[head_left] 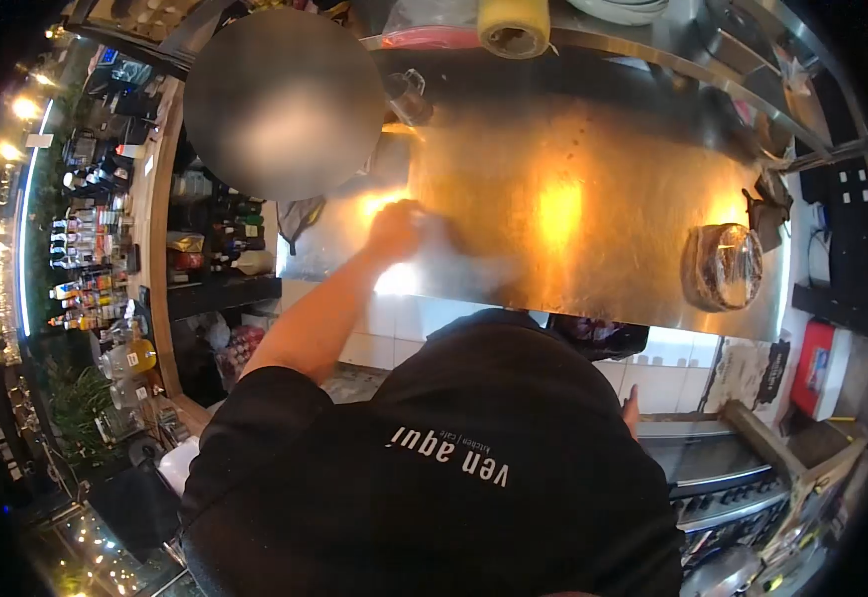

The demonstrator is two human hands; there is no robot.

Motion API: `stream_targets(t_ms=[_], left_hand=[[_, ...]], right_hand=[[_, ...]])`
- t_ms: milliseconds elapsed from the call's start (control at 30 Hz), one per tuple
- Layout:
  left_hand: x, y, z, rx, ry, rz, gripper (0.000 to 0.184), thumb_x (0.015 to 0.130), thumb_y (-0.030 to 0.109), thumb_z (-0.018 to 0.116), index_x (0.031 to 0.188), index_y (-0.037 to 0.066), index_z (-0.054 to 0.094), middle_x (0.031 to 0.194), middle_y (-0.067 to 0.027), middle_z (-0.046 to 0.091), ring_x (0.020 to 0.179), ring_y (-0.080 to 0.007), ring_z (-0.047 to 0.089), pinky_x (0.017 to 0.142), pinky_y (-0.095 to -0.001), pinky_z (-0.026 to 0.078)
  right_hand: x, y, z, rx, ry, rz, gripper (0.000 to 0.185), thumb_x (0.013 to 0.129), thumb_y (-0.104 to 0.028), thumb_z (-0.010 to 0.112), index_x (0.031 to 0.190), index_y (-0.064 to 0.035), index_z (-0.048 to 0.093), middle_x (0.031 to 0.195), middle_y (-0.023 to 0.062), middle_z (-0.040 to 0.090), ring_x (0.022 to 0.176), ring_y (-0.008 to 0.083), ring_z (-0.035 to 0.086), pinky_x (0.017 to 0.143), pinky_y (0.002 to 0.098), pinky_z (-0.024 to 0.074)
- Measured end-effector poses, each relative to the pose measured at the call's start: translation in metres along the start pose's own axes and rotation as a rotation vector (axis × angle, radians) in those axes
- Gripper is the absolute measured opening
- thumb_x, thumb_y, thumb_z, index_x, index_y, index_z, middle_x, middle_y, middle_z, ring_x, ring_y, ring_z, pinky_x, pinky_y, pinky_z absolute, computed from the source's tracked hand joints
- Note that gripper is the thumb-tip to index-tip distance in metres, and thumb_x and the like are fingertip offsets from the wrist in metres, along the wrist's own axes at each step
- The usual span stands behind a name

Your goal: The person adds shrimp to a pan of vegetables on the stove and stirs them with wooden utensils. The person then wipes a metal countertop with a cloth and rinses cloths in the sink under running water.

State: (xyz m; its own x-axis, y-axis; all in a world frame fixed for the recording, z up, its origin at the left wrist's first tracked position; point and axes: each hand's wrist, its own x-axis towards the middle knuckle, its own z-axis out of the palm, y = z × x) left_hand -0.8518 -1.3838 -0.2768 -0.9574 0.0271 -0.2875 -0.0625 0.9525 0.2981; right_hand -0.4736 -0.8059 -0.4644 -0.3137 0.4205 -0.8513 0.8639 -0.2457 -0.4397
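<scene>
1. Left hand. The arm reaches forward over the left half of the metal tabletop; the fingers appear closed over a pale cloth, though blur hides their exact posture.
2. Pale cloth. It lies under and just right of the left hand, against the tabletop, toward its near edge; its outline is smeared.
3. Right hand. Only a small part shows beside the black shirt, off the near edge of the tabletop; whether it is spread, narrowed or holding something cannot be told.
4. Surroundings. A glass mug stands at the far left; a wrapped round item sits at the right end, well apart from the cloth.
5. Step in hand. The posture is judged to be that of wiping the tabletop.
6. Next move. A further stroke would call for even downward pressure, with the cloth kept flat under the palm; reaching the right end would require working around the wrapped item.
</scene>
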Motion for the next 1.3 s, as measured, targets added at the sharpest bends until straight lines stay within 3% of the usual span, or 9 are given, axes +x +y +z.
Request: stream_targets(t_ms=[233,333,400,500,533,733,833,1000,1300], left_hand=[[0.05,-0.236,-0.054,0.092,0.31,-0.6,0.041,0.097,0.04,0.063,0.122,0.011,0.077,0.127,-0.0209,0.074,0.121,-0.04,0.07,0.102,-0.0508,0.056],[0.075,-0.32,-0.029,0.276,0.261,-0.652,0.067,0.104,0.052,0.052,0.164,0.026,0.041,0.158,-0.0199,0.053,0.146,-0.0406,0.05,0.116,-0.0568,0.043],[0.075,-0.292,-0.031,0.166,0.104,-0.738,0.076,0.107,0.063,0.042,0.171,0.027,0.024,0.177,-0.0172,0.022,0.162,-0.0424,0.017,0.13,-0.0565,0.02],[0.078,-0.261,0.008,0.125,0.237,-0.877,0.076,0.108,0.068,0.031,0.173,0.035,0.009,0.181,-0.0101,0.001,0.165,-0.0418,0.006,0.129,-0.0648,0.01],[0.074,-0.256,0.012,0.141,0.262,-0.853,0.076,0.108,0.068,0.03,0.173,0.035,0.01,0.181,-0.0106,0.002,0.164,-0.0423,0.007,0.129,-0.0652,0.011],[0.031,-0.241,0.027,0.312,0.119,-0.524,0.082,0.107,0.071,0.031,0.173,0.028,0.01,0.18,-0.0155,0.004,0.164,-0.0439,0.008,0.129,-0.0626,0.011],[-0.001,-0.211,0.044,0.395,0.092,-0.302,0.083,0.109,0.065,0.035,0.173,0.021,0.01,0.18,-0.0179,0.001,0.163,-0.047,0.007,0.128,-0.0645,0.011],[-0.032,-0.103,0.056,0.432,-0.03,-0.131,0.084,0.107,0.056,0.049,0.173,0.017,0.014,0.179,-0.021,-0.002,0.163,-0.0489,0.003,0.128,-0.0668,0.009],[-0.033,-0.03,0.03,0.264,-0.106,0.316,0.106,0.094,0.049,0.069,0.172,0.01,0.009,0.176,-0.0291,-0.001,0.162,-0.0512,0.003,0.129,-0.0639,0.006]], right_hand=[[0.069,0.116,-0.085,-0.855,-0.021,-0.199,0.078,0.102,-0.064,0.059,0.156,-0.0079,0.051,0.149,0.0157,0.061,0.135,0.0299,0.059,0.113,0.0416,0.0442],[-0.046,0.02,-0.073,-0.491,-0.112,-0.173,0.053,0.105,-0.041,0.064,0.145,-0.0057,0.061,0.129,0.0113,0.072,0.118,0.0239,0.067,0.101,0.037,0.0511],[-0.078,0.013,-0.063,-0.229,-0.054,-0.24,0.037,0.105,-0.023,0.063,0.138,-0.0055,0.065,0.111,0.0035,0.074,0.096,0.0154,0.068,0.086,0.0316,0.0529],[-0.129,-0.019,-0.061,-0.293,-0.019,-0.055,0.034,0.106,-0.009,0.057,0.139,-0.0036,0.064,0.103,-0.0004,0.071,0.082,0.0062,0.058,0.077,0.0246,0.0489],[-0.081,0.052,-0.099,-0.033,-0.184,-0.175,0.034,0.106,-0.008,0.058,0.138,-0.0011,0.064,0.108,0.0029,0.074,0.091,0.0098,0.065,0.085,0.0268,0.0524],[-0.064,0.136,-0.107,-0.07,-0.144,0.006,0.034,0.105,-0.011,0.063,0.137,0.0023,0.065,0.128,0.0105,0.073,0.117,0.0182,0.068,0.101,0.0323,0.0528],[-0.147,0.021,-0.058,-0.286,-0.163,-0.036,0.032,0.104,-0.01,0.063,0.134,0.0015,0.065,0.12,0.0076,0.073,0.106,0.0159,0.068,0.092,0.031,0.0544],[-0.121,0.033,-0.04,-0.132,-0.046,-0.014,0.029,0.1,-0.006,0.063,0.128,-0.0021,0.067,0.094,-0.0006,0.066,0.076,0.0099,0.057,0.069,0.0266,0.0459],[-0.134,0.043,-0.069,0.029,-0.093,-0.021,0.025,0.104,-0.01,0.065,0.127,-0.0036,0.068,0.1,0.0008,0.07,0.078,0.0109,0.06,0.069,0.028,0.048]])
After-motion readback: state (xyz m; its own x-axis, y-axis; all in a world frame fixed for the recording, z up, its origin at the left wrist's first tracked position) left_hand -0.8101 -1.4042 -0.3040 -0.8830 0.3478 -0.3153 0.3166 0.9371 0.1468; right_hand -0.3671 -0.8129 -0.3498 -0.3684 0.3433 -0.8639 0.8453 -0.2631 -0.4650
